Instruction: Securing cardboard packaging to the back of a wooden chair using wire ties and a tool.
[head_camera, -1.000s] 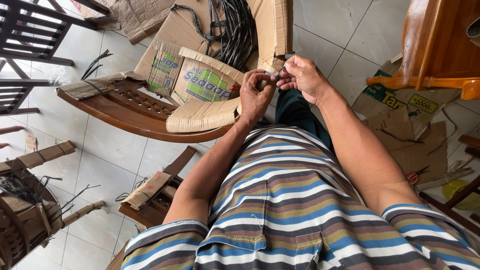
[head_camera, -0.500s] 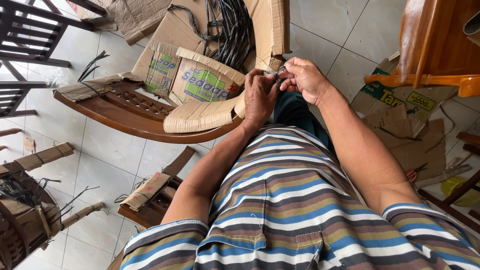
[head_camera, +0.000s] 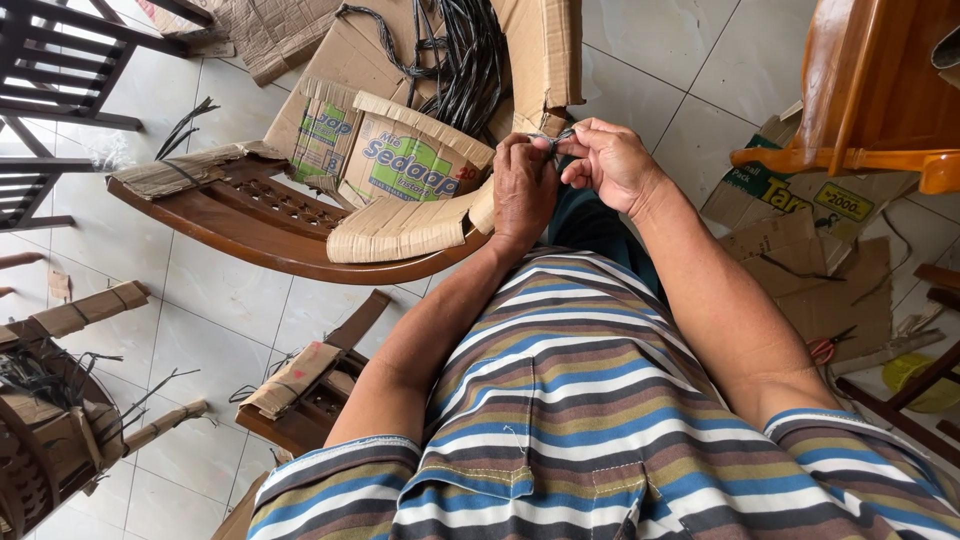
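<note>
Nearest the camera is the person's striped shirt (head_camera: 590, 400), with both forearms reaching away from it. Beyond the shirt the left hand (head_camera: 520, 190) and right hand (head_camera: 605, 160) meet, fingertips together, pinching a short dark strap piece (head_camera: 556, 140) between them. The piece is small and partly hidden by the fingers; its long axis seems to run across from one hand to the other, roughly level, though its ends cannot be made out. Both hands are closed on it, held in the air above the near edge of a curved wooden chair part (head_camera: 270, 230) wrapped in corrugated cardboard (head_camera: 400, 225). Farther off, a bundle of black straps (head_camera: 465, 60) lies on an opened carton on the tiled floor (head_camera: 680, 60).
</note>
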